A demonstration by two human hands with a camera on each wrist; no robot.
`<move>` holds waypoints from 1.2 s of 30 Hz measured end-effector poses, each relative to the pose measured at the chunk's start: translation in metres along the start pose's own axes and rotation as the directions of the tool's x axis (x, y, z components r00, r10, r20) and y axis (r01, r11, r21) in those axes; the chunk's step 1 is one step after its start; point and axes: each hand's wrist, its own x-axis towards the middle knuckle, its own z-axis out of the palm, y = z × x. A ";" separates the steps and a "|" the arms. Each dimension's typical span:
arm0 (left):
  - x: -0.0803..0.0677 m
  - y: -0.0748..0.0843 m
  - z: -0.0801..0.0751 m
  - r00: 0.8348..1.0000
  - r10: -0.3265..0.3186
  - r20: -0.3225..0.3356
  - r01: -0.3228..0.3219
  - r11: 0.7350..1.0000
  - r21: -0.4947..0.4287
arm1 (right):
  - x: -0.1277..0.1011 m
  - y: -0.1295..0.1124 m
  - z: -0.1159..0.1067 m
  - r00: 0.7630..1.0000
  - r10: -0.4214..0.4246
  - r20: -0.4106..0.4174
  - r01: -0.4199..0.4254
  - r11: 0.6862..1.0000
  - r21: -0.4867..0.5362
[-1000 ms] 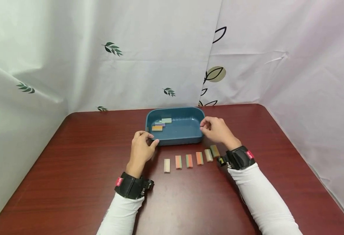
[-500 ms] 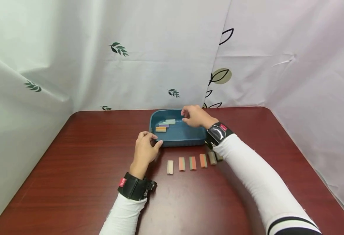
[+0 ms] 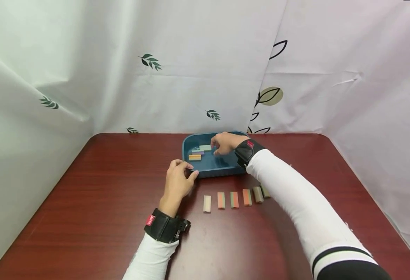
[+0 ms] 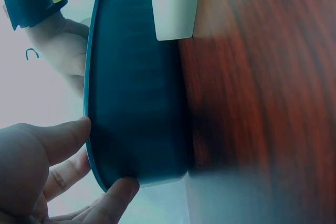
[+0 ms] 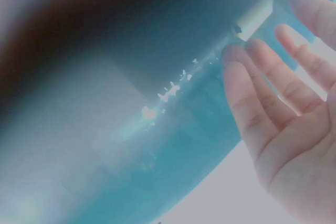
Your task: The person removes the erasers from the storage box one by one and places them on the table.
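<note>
Your left hand point(image 3: 178, 179) is gripping the near left corner of the dark blue plastic tray point(image 3: 225, 168), which is sitting on the red-brown wooden surface point(image 3: 86, 202). Your right hand point(image 3: 224, 142) is reaching into the tray, fingers relaxed and grasping nothing, beside the pale green block point(image 3: 205, 147).

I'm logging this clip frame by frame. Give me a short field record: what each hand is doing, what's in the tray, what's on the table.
left hand: grips the near left corner of the blue tray
right hand: inside the tray, fingers relaxed, beside the pale green block
tray contents: three blocks, pale green, purple, orange
table: six blocks in a row in front of the tray
</note>
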 end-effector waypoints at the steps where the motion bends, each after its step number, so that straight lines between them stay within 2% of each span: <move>1: 0.000 0.001 0.000 1.000 -0.003 0.005 0.003 1.000 -0.003 | -0.001 0.000 -0.002 1.000 0.005 0.006 -0.005 1.000 0.000; 9: 0.004 -0.002 -0.002 1.000 0.000 0.008 0.000 1.000 0.008 | 0.003 -0.003 -0.017 1.000 0.015 -0.010 -0.015 0.999 -0.044; 15: 0.001 -0.003 0.000 0.999 -0.024 0.031 0.024 1.000 0.005 | 0.016 -0.009 -0.008 0.999 -0.039 0.000 0.039 0.986 -0.165; 19: -0.002 -0.003 0.002 1.000 -0.021 0.023 0.021 1.000 0.005 | 0.022 -0.014 -0.003 0.997 -0.073 0.005 0.073 0.976 -0.203; 28: -0.003 -0.002 0.003 1.000 0.006 -0.002 -0.006 1.000 0.002 | 0.037 -0.012 0.008 0.992 -0.123 -0.010 0.117 0.963 -0.242; 36: 0.000 0.000 0.002 1.000 0.008 -0.004 -0.008 1.000 -0.001 | 0.037 -0.009 0.015 0.988 -0.139 -0.060 0.119 0.958 -0.260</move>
